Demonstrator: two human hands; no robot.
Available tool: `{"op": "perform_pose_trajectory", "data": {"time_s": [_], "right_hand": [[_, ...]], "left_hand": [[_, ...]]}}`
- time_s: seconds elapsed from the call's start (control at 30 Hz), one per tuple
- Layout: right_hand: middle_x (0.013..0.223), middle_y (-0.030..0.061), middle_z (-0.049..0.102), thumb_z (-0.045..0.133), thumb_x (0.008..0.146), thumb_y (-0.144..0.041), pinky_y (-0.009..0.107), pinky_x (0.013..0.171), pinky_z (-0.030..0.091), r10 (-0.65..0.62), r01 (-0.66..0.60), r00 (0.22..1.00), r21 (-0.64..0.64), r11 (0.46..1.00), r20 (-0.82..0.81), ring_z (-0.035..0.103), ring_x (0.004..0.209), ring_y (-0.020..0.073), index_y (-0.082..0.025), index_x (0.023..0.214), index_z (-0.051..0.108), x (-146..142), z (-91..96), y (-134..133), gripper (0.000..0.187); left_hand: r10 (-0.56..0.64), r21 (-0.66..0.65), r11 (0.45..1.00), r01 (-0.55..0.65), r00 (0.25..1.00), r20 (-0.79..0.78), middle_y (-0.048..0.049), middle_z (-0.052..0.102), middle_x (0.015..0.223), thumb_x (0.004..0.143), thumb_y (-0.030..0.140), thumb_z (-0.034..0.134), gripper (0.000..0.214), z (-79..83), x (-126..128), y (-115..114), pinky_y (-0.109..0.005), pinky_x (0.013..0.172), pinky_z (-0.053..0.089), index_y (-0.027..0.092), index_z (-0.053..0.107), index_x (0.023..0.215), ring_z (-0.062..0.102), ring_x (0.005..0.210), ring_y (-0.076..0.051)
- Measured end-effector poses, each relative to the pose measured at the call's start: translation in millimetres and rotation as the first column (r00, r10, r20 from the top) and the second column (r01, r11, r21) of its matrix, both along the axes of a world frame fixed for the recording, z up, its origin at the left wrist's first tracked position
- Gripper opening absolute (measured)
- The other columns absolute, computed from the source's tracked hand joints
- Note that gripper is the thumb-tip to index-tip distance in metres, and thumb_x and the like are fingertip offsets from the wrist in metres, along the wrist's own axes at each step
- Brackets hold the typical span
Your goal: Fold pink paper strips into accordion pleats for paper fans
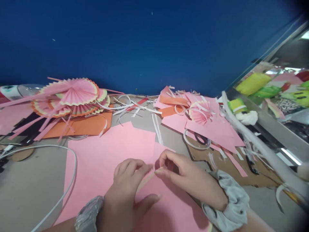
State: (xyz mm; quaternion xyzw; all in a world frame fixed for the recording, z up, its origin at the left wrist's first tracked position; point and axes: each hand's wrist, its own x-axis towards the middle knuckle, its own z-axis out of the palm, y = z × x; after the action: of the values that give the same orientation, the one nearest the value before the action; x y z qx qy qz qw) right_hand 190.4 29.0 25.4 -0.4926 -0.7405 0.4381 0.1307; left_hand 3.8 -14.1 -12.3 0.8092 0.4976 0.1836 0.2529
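Note:
Both my hands work a pink paper sheet (113,151) lying on the table in front of me. My left hand (125,190) presses down on the sheet, fingers curled at a fold line and thumb stretched out to the right. My right hand (183,177) pinches the folded edge of the same sheet between thumb and fingers. A grey scrunchie (229,203) sits on my right wrist and a watch (88,214) on my left.
Finished pink pleated paper fans (72,96) lie stacked at the back left on orange paper (82,125). More pink and orange sheets with a small fan (200,112) lie at the back right, among white paper strips. A white cable (65,154) curves on the left. A blue wall (145,42) stands behind.

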Motion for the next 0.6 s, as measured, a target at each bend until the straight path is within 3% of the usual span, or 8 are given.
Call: {"op": "perform_pose_trajectory", "data": {"time_s": [0.07, 0.17, 0.47, 0.6], "right_hand": [[0.076, -0.0044, 0.057, 0.055, 0.083, -0.029, 0.022, 0.066, 0.039, 0.023, -0.024, 0.998, -0.037, 0.999, -0.051, 0.052, 0.072, 0.0106, -0.02, 0.078, 0.051, -3.3, -1.1, -2.2, 0.01], [0.074, -0.0033, 0.058, 0.052, 0.084, -0.028, 0.022, 0.066, 0.039, 0.024, -0.027, 0.998, -0.062, 0.998, -0.051, 0.053, 0.071, 0.0117, -0.019, 0.073, 0.051, -7.3, -6.6, -4.9, 0.014], [0.077, -0.0018, 0.061, 0.036, 0.092, -0.032, 0.023, 0.071, 0.039, 0.003, -0.005, 1.0, -0.049, 0.999, -0.028, 0.055, 0.075, 0.0129, -0.02, 0.077, 0.056, -8.0, -7.7, -1.0, 0.027], [0.08, -0.0019, 0.062, 0.051, 0.084, -0.036, 0.022, 0.07, 0.039, 0.013, -0.017, 0.997, -0.046, 0.999, -0.078, 0.055, 0.077, 0.0129, -0.02, 0.082, 0.056, -8.6, -10.6, -1.7, 0.017]], "left_hand": [[0.001, -0.118, 0.993, 0.007, 0.998, 0.064, -0.0035, 0.06, 0.089, 0.082, 0.039, 0.052, 0.019, 3.0, -0.2, 5.6, -0.038, 0.077, 0.039, 0.024, 0.062, 0.089, 0.052, 0.088, -0.022], [0.036, -0.168, 0.986, -0.015, 0.992, 0.118, -0.0007, 0.058, 0.075, 0.085, 0.033, 0.048, 0.023, 4.7, 0.2, 9.4, -0.035, 0.074, 0.037, 0.02, 0.059, 0.07, 0.051, 0.079, -0.018], [0.107, -0.164, 0.983, -0.083, 0.985, 0.138, -0.0001, 0.054, 0.072, 0.086, 0.026, 0.046, 0.021, 5.2, 0.6, 5.1, -0.033, 0.073, 0.035, 0.018, 0.05, 0.068, 0.048, 0.077, -0.017], [0.089, -0.155, 0.986, -0.064, 0.984, 0.154, -0.0005, 0.053, 0.072, 0.087, 0.028, 0.045, 0.021, 5.2, -0.1, 5.1, -0.033, 0.073, 0.035, 0.018, 0.05, 0.068, 0.048, 0.077, -0.017]]}}
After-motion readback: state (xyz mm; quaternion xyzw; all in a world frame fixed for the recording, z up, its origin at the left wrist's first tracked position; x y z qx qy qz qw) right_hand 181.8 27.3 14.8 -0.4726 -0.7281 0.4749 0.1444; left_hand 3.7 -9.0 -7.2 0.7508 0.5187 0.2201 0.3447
